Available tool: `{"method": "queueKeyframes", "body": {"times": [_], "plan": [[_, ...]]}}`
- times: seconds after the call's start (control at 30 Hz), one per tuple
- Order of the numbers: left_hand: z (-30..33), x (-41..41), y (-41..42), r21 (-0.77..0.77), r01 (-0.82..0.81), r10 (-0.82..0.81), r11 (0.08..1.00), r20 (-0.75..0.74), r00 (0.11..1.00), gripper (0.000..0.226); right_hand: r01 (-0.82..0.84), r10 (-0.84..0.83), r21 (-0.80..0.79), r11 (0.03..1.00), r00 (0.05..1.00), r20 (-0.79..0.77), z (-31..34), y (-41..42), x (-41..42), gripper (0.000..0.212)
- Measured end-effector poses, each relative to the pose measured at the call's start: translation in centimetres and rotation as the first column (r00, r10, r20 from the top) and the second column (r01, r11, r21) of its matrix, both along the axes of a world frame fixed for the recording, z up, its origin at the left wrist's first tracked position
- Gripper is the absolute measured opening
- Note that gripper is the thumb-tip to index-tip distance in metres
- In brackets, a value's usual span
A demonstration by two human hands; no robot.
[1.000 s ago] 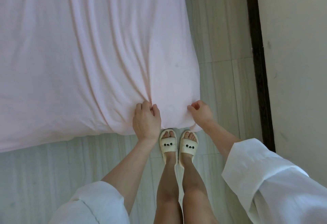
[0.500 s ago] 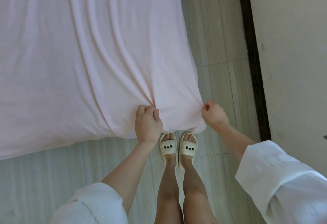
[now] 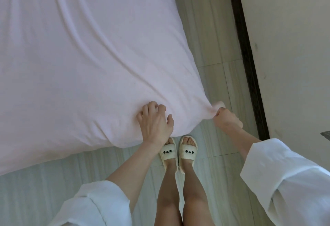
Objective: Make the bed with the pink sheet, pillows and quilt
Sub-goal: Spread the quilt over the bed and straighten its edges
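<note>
The pink sheet covers the bed and fills the upper left of the head view, with long folds running toward its near right corner. My right hand is closed on that corner, and a small tuft of fabric sticks out above the fist. My left hand lies on the sheet near the bed's front edge, fingers spread and curled down into the cloth. No pillows or quilt are in view.
My two feet in cream slippers stand on the pale tiled floor right at the bed's corner. A wall with a dark skirting strip runs along the right, leaving a narrow strip of floor beside the bed.
My right hand has pulled the sheet corner out to the right. My left hand has let go of the bunched fold and spread its fingers on the sheet.
</note>
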State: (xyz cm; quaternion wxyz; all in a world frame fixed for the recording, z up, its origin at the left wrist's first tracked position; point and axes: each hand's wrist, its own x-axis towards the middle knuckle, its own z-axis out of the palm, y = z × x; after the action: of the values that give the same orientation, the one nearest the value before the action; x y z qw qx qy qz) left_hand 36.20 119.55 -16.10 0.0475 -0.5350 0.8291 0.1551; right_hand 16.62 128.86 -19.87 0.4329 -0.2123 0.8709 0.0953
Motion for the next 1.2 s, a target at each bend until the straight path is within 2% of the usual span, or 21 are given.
{"method": "queueKeyframes", "body": {"times": [0.07, 0.23, 0.33, 0.43, 0.5, 0.57, 0.67, 0.73, 0.77, 0.8, 0.87, 0.93, 1.03, 1.1, 1.2], "plan": [[-0.4, 0.1, -1.1, -0.05, 0.049, -0.048, 0.998, 0.018, 0.999, 0.03, 0.073, -0.073, -0.007, 0.997, 0.997, 0.04, -0.7, 0.3, 0.2, 0.029], [-1.0, -0.5, -4.0, -0.085, 0.136, -0.132, 0.987, 0.061, 0.989, 0.051, 0.235, -0.206, -0.224, 0.946, 0.968, 0.142, -0.6, -2.5, 1.5, 0.043], [-0.8, -1.7, -5.8, -0.059, 0.156, -0.152, 0.986, 0.056, 0.987, 0.057, 0.34, -0.255, -0.37, 0.865, 0.932, 0.259, 0.0, -5.4, 2.6, 0.047], [-1.1, -2.2, -7.1, 0.033, 0.177, -0.18, 0.984, 0.126, 0.976, 0.066, 0.408, -0.188, -0.492, 0.769, 0.88, 0.435, -0.1, -7.8, 4.1, 0.05], [-1.8, -1.5, -7.0, 0.107, 0.191, -0.209, 0.976, 0.202, 0.957, 0.073, 0.447, -0.16, -0.448, 0.775, 0.823, 0.544, -0.9, -8.1, 5.8, 0.051], [-2.5, -0.5, -5.8, 0.157, 0.211, -0.243, 0.965, 0.231, 0.942, 0.08, 0.5, -0.22, -0.343, 0.795, 0.765, 0.605, -1.6, -7.1, 6.9, 0.052], [-3.2, 1.2, -3.5, 0.166, 0.275, -0.308, 0.947, 0.228, 0.923, 0.09, 0.527, -0.338, -0.105, 0.843, 0.672, 0.659, -1.7, -5.1, 6.5, 0.051], [-3.4, 2.3, -2.1, 0.128, 0.344, -0.365, 0.93, 0.231, 0.902, 0.094, 0.355, -0.335, 0.085, 0.931, 0.735, 0.59, -1.3, -3.7, 5.8, 0.05], [-3.5, 2.7, -1.8, 0.117, 0.375, -0.393, 0.92, 0.235, 0.889, 0.093, 0.279, -0.307, 0.134, 0.951, 0.801, 0.514, -1.3, -3.1, 5.4, 0.049], [-3.3, 3.0, -1.6, 0.115, 0.392, -0.409, 0.913, 0.232, 0.883, 0.089, 0.236, -0.261, 0.112, 0.965, 0.869, 0.42, -1.4, -2.8, 5.2, 0.047], [-2.8, 3.2, -1.9, 0.1, 0.405, -0.417, 0.909, 0.212, 0.884, 0.078, 0.31, -0.289, -0.047, 0.949, 0.924, 0.252, -1.4, -3.1, 5.0, 0.047], [-1.9, 3.3, -2.4, 0.061, 0.379, -0.384, 0.923, 0.154, 0.91, 0.069, 0.324, -0.285, -0.255, 0.911, 0.942, 0.179, -0.5, -4.6, 5.2, 0.048], [-1.4, 3.4, -3.6, -0.064, 0.307, -0.302, 0.95, 0.075, 0.95, 0.056, 0.158, -0.114, -0.51, 0.846, 0.986, 0.118, 1.5, -7.8, 6.1, 0.047], [-1.3, 3.5, -4.8, -0.094, 0.232, -0.222, 0.968, 0.102, 0.97, 0.057, 0.026, 0.018, -0.615, 0.788, 0.998, 0.065, 2.4, -9.8, 7.0, 0.047], [-2.1, 4.8, -6.4, 0.01, 0.076, -0.077, 0.997, 0.189, 0.979, 0.063, -0.201, 0.256, -0.58, 0.789, 0.967, 0.013, 2.3, -10.9, 8.9, 0.055]]}}
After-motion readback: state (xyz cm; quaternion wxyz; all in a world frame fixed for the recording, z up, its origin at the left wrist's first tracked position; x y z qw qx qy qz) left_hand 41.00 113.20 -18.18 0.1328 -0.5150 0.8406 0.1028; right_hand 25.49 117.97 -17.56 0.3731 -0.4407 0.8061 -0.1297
